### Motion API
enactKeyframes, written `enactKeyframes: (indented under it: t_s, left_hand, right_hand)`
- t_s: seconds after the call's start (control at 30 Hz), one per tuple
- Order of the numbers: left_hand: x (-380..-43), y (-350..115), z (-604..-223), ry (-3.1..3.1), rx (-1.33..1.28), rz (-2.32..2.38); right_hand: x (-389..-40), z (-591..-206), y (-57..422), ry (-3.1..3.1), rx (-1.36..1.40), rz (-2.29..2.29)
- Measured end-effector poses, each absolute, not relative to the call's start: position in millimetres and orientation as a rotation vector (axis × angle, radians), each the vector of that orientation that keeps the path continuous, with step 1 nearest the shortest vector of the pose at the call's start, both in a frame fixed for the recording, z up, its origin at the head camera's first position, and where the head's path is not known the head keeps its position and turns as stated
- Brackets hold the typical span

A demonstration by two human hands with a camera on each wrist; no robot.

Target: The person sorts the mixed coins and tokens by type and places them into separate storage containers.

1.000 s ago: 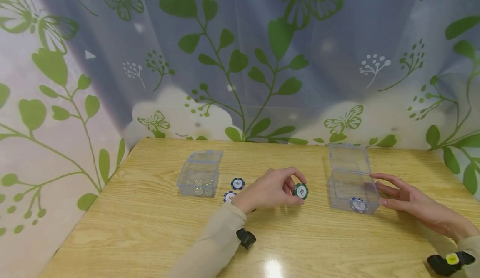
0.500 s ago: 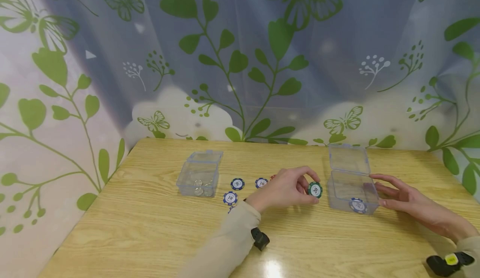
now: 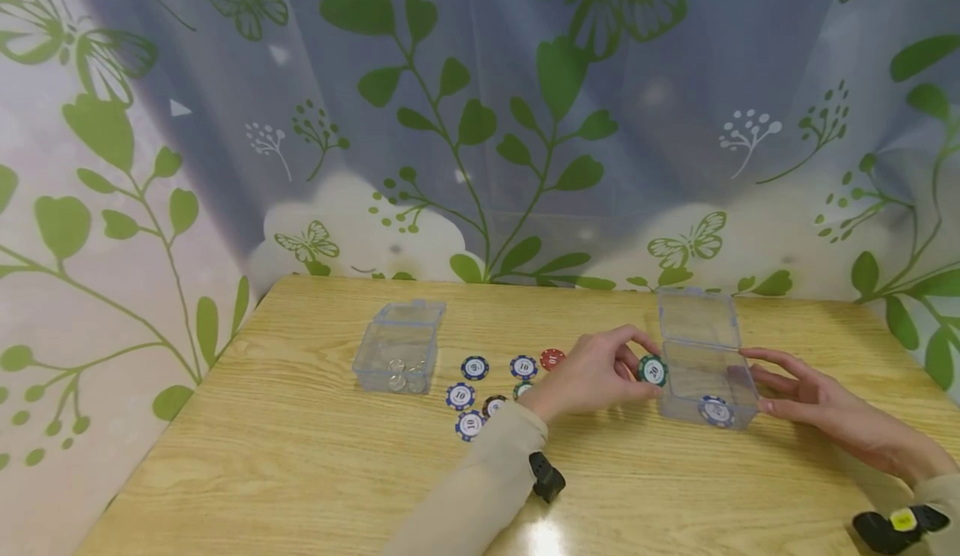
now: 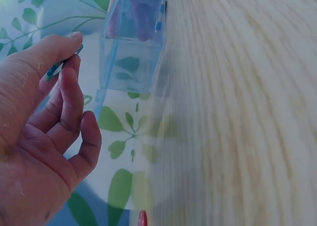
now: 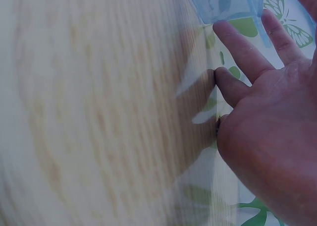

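A green poker chip marked 20 is pinched between the thumb and fingertips of my left hand, right at the left side of a clear hinged box. In the left wrist view the chip shows edge-on between thumb and finger. The box's lid stands up at the back, and a blue-and-white chip shows inside. My right hand touches the box's right side with thumb and fingers extended; the right wrist view has its fingertips at the box.
Left of my left hand lie several loose chips: blue ones such as this blue chip, a dark chip, a red chip and a partly hidden green chip. Farther left, another clear box holds several coins, lid raised.
My left hand has carried the green chip rightward to the right-hand box, uncovering more of the loose chips behind it. My right hand and both boxes have stayed in place.
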State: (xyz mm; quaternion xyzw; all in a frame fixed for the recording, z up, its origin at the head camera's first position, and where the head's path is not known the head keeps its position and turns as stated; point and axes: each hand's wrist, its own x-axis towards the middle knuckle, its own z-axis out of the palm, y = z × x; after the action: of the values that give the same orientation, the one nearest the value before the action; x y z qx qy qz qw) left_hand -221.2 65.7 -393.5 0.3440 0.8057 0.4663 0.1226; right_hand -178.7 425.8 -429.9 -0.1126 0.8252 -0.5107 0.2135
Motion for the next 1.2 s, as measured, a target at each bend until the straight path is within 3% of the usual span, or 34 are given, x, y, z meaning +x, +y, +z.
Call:
enactKeyframes:
  t_s: [0.87,1.2]
  left_hand:
    - [-224.3,106.0,-406.6,2.264,0.839,1.54]
    - [-225.2,117.2,-407.2,2.247,0.893,1.53]
  right_hand:
    - [-178.8,-431.6,427.3,2.253,-0.314,-1.451]
    - [-177.9,-432.0,426.9,2.262,-0.312,-1.456]
